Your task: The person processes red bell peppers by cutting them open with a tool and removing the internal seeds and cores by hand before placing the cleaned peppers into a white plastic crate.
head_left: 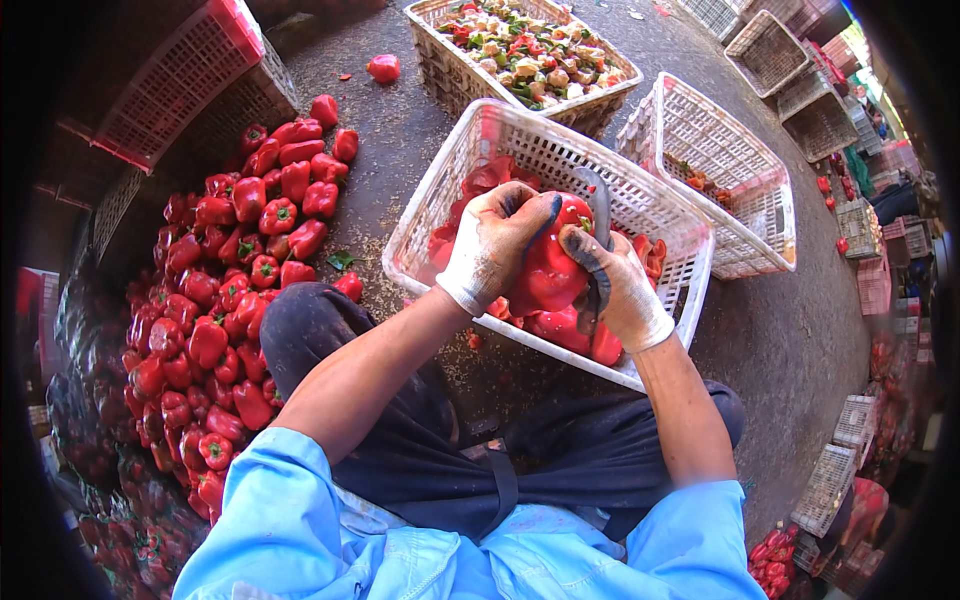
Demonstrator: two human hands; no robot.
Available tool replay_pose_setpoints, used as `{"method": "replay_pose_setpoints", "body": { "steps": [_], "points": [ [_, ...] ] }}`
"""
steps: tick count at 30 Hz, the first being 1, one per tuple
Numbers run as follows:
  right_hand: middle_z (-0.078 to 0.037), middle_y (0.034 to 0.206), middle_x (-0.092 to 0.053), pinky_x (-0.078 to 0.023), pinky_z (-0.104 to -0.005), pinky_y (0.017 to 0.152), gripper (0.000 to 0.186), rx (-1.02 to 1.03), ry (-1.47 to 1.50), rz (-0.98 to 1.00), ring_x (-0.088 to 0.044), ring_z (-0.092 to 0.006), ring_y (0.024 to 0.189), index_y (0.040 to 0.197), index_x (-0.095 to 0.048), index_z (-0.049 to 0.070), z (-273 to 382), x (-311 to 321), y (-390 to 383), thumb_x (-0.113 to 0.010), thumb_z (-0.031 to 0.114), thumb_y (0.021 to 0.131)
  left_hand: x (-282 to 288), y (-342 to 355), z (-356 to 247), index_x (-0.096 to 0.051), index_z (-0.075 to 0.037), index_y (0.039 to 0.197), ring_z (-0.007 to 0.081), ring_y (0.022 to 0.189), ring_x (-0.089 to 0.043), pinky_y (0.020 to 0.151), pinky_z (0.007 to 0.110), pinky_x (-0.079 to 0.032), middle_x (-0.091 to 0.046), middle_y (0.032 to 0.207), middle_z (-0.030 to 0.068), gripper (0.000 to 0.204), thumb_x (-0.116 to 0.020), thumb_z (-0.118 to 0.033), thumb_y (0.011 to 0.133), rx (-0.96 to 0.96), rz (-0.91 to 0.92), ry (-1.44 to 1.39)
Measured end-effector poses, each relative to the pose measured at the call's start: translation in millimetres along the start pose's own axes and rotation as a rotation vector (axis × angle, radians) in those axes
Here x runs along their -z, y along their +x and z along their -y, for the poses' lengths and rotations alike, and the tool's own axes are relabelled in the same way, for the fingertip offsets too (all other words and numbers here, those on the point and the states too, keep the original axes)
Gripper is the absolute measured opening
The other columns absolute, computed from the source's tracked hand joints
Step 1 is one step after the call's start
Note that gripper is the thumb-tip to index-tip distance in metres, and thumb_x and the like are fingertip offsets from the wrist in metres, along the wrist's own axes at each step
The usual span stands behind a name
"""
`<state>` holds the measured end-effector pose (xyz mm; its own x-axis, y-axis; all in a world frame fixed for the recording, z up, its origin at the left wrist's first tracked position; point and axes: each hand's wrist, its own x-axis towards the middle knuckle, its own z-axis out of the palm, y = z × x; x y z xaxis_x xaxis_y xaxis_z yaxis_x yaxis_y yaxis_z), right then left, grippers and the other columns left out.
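My left hand (493,240), in a stained white work glove with dark fingertips, grips a red bell pepper (545,270) with its fingers curled over the top left. My right hand (622,295), gloved alike, is closed on a dark curved blade tool (598,205), its thumb against the pepper's right side. Both hands are over a white plastic crate (418,235) holding red peppers and cut red pieces (485,180). The tool's lower part is partly hidden by the pepper and fingers.
A big pile of red peppers (210,350) lies at my left beside stacked crates (170,70). A crate of pepper cores and trimmings (530,65) stands beyond, another crate (735,170) at right. More crates (770,55) line the far right. My folded legs (420,460) are below the hands.
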<state>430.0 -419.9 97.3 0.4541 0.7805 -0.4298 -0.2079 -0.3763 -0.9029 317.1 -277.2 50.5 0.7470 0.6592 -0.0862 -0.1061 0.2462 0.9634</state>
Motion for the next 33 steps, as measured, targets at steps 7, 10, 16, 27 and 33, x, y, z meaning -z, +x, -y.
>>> {"method": "replay_pose_setpoints", "body": {
  "steps": [7, 10, 16, 27, 33],
  "points": [
    [-0.01, 0.093, -0.075, -0.055, -0.0309, 0.08, 0.031, 0.576, -0.421, -0.188, -0.071, -0.0171, 0.082, 0.115, -0.074, 0.001, -3.0, -4.2, 10.2, -0.081, 0.016, 0.089, 4.5, 1.1, 14.1, -0.072, -0.001, 0.091, 0.0044, 0.075, -0.053, 0.066, 0.024, -0.045, -0.065, 0.08, -0.0034, 0.023, -0.074, -0.023, 0.098, 0.023, -0.022, 0.006],
    [-0.012, 0.097, -0.076, -0.055, -0.0336, 0.081, 0.032, 0.699, -0.575, -0.23, -0.071, -0.0185, 0.087, 0.116, -0.075, 0.001, -2.2, -3.2, 9.8, -0.081, 0.013, 0.087, 6.4, 2.2, 18.5, -0.072, -0.001, 0.09, 0.0044, 0.074, -0.052, 0.065, 0.023, -0.044, -0.064, 0.079, -0.0033, 0.023, -0.075, -0.022, 0.097, 0.02, -0.018, 0.019],
    [-0.008, 0.09, -0.074, -0.054, -0.0298, 0.075, 0.027, 0.447, -0.219, -0.07, -0.069, -0.0143, 0.079, 0.111, -0.075, 0.0, -1.0, 8.2, 7.8, -0.08, 0.017, 0.09, 4.2, 3.0, 14.5, -0.069, 0.0, 0.088, 0.0045, 0.075, -0.052, 0.066, 0.024, -0.046, -0.064, 0.079, -0.0027, 0.025, -0.074, -0.023, 0.096, -0.013, 0.015, 0.033],
    [0.001, 0.057, -0.051, -0.036, -0.0257, 0.04, 0.035, 0.376, -0.077, -0.221, -0.05, -0.008, 0.044, 0.085, -0.064, 0.007, -0.8, 17.8, 2.4, -0.064, 0.038, 0.102, 17.1, 7.2, 30.3, -0.066, 0.002, 0.085, 0.0053, 0.073, -0.052, 0.065, 0.027, -0.048, -0.061, 0.075, -0.0017, 0.026, -0.074, -0.022, 0.092, -0.057, -0.059, 0.182],
    [0.002, 0.059, -0.053, -0.036, -0.0251, 0.04, 0.034, 0.103, -0.071, -0.117, -0.048, -0.0082, 0.042, 0.102, -0.065, 0.005, 7.5, 22.1, 0.4, -0.079, 0.033, 0.09, 21.5, 23.3, 34.3, -0.071, -0.003, 0.114, 0.0322, 0.093, -0.075, 0.087, 0.041, -0.056, -0.076, 0.097, 0.02, 0.032, -0.063, -0.031, 0.102, -0.048, -0.125, 0.479]
  ]
}}
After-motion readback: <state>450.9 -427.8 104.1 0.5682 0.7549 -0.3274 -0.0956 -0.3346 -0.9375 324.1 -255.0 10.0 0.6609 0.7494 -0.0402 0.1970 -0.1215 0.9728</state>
